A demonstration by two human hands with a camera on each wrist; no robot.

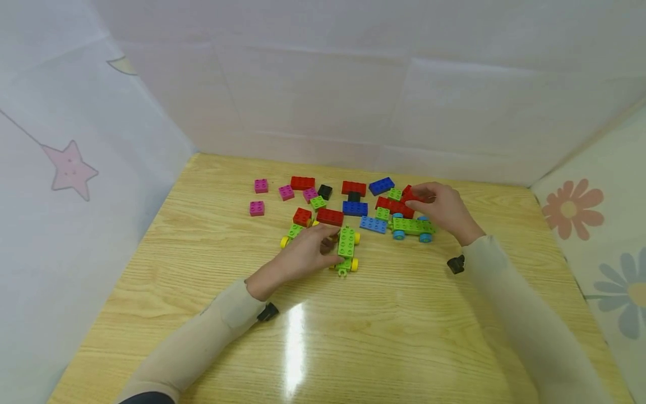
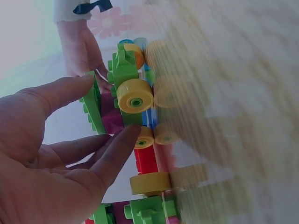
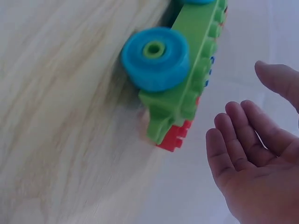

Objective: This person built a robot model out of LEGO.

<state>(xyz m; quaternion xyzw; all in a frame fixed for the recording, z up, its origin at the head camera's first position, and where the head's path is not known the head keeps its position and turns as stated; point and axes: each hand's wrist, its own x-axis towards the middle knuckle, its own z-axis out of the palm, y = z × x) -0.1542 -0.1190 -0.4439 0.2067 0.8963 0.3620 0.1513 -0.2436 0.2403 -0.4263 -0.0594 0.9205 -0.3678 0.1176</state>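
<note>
My left hand (image 1: pixel 305 252) pinches a green toy car (image 1: pixel 346 242) with yellow wheels between thumb and fingers. In the left wrist view a green brick (image 2: pixel 93 105) tops a magenta brick (image 2: pixel 111 114) on that car, with the thumb against the green one. My right hand (image 1: pixel 444 210) hovers by the red bricks (image 1: pixel 396 206), its fingers loosely bent; the right wrist view shows nothing in it. Just below it stands a green car base (image 1: pixel 413 226) with blue wheels. Another yellow-wheeled green car (image 1: pixel 294 231), partly hidden, is behind my left hand.
Several loose bricks lie toward the back of the wooden table (image 1: pixel 383 325): magenta bricks (image 1: pixel 257 208) at the left, a black brick (image 1: pixel 325 192), dark blue bricks (image 1: pixel 355 209) and a light blue brick (image 1: pixel 373 225). White draped sheets (image 1: pixel 313 101) border the table.
</note>
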